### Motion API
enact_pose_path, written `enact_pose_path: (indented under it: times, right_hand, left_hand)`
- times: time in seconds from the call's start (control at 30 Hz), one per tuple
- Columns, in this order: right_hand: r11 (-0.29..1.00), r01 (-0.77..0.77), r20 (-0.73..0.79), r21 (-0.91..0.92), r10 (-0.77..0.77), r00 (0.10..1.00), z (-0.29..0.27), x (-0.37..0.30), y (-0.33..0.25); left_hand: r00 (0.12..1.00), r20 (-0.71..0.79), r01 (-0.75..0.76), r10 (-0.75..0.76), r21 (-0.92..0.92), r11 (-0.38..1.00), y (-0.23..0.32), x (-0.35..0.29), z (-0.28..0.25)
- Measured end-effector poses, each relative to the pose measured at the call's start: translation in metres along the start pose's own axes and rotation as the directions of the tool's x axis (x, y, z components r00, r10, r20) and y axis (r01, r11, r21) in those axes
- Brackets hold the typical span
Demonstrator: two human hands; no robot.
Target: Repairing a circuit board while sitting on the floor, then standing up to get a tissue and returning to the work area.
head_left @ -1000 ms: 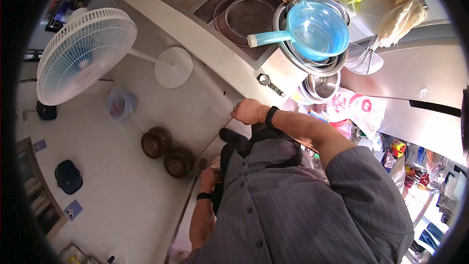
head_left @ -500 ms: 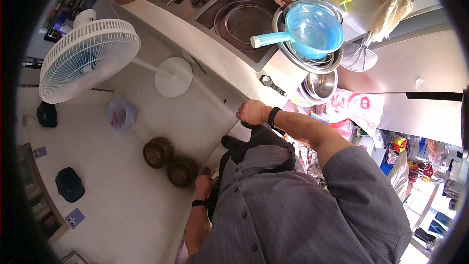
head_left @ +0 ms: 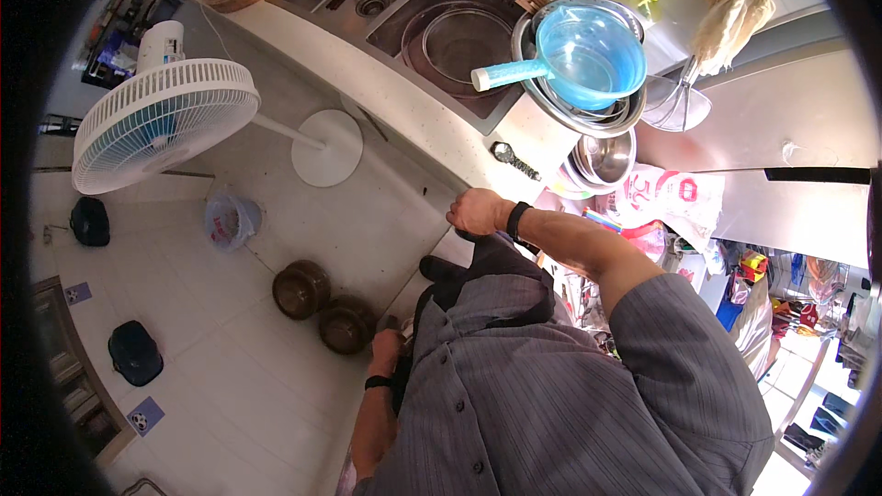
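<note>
My right hand, with a black band at the wrist, is curled in front of my body near the counter's front edge. Its fingers are closed, and a bit of something dark shows just beneath them, too small to name. Lower on the left is my left hand, also banded in black, held close to my side. Those fingers curl too; a small dark end pokes out past them, and what it belongs to is hidden. Closest to my right hand on the counter lies a wristwatch. Two brown pots stand on the floor beyond my left hand.
A double sink is set in the white counter. A blue dipper rests on stacked metal bowls at its right. A white standing fan and a small bin are to the left; a fridge-like metallic cabinet is at the right.
The fan's head has turned slightly. The whole view has shifted a little; both hands keep nearly the same pose.
</note>
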State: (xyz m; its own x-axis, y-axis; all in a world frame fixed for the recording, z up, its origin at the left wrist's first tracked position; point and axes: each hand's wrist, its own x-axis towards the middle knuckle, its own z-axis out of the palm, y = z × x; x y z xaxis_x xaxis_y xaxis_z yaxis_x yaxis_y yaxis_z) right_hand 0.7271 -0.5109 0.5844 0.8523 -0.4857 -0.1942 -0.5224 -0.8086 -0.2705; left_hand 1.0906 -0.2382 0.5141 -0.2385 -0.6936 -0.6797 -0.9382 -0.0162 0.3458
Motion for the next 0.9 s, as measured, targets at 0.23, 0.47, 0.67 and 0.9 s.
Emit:
enact_pose_path:
  times: [0.23,0.47,0.67,0.9]
  right_hand:
    - [1.0,-0.017,0.024,0.008,0.017,1.0,0.001,0.001,0.001]
    - [0.999,-0.032,0.035,0.008,0.032,0.999,-0.005,0.0,-0.003]
    - [1.0,-0.031,0.015,0.004,0.031,0.999,-0.003,0.004,-0.005]
    - [1.0,-0.024,-0.023,-0.009,0.024,0.999,0.006,-0.004,0.003]
  left_hand:
    - [0.996,-0.024,0.084,-0.085,-0.048,0.995,0.002,-0.001,-0.003]
    - [0.998,-0.003,0.065,-0.066,-0.055,0.996,0.0,-0.004,-0.001]
    - [0.999,-0.041,0.02,-0.022,-0.054,0.998,-0.01,-0.005,0.012]
    - [0.998,-0.052,0.033,-0.033,-0.006,0.999,0.003,0.009,0.014]
